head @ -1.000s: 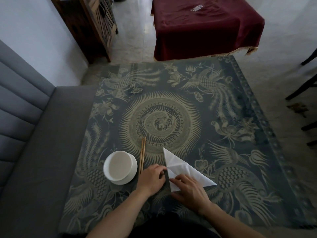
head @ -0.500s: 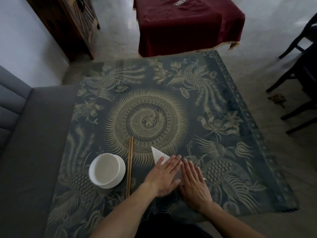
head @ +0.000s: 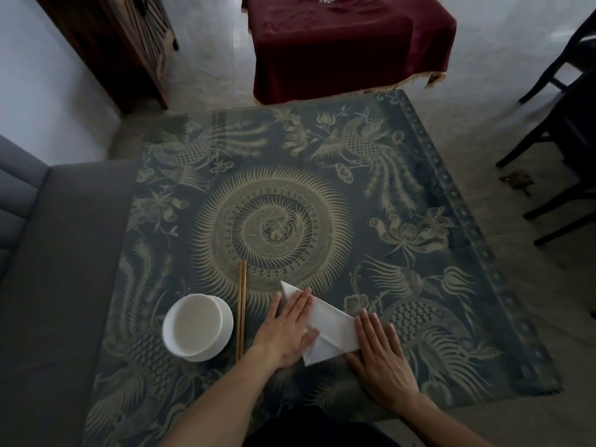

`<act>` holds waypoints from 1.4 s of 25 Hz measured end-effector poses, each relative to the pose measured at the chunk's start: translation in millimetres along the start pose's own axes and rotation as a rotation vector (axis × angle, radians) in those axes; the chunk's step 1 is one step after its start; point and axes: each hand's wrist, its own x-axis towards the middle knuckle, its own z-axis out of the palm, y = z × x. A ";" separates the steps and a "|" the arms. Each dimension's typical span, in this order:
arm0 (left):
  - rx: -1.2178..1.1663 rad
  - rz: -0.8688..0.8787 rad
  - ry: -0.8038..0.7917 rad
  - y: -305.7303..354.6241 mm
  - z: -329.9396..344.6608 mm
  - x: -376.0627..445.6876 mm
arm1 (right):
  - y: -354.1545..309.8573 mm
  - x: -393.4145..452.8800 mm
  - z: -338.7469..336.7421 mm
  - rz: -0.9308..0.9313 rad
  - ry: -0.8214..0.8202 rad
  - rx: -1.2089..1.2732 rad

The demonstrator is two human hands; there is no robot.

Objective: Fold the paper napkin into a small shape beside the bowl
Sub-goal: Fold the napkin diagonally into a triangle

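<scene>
A white paper napkin [head: 332, 329], folded into a flat pointed shape, lies on the patterned table near the front edge, right of the bowl. My left hand [head: 287, 330] lies flat with straight fingers on the napkin's left part, covering it up to the far tip. My right hand [head: 380, 359] lies flat beside it, fingers straight, touching the napkin's right corner. The white bowl [head: 197, 327] stands at the left, with a pair of wooden chopsticks [head: 241, 308] between it and the napkin.
The table top [head: 322, 188] carries a dark cloth with a gold bird pattern under glass. A grey sofa [head: 48, 253] runs along its left side. A maroon-covered table [head: 348, 43] stands beyond, dark chair legs [head: 554, 175] at the right.
My hands went from pinching a fold to pressing flat side by side on the napkin. They have since slid apart, uncovering the napkin's middle.
</scene>
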 end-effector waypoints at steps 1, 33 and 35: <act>0.009 -0.022 0.001 -7.4 -1.1 -0.5 | 6.7 -4.2 -0.9 0.025 0.002 -0.009; -0.007 -0.011 0.200 7.6 34.6 -58.1 | 16.3 -29.8 -6.7 -0.011 -0.004 -0.038; -0.056 -0.065 0.279 2.4 18.9 -43.5 | 3.3 -20.3 -10.8 -0.103 0.000 -0.047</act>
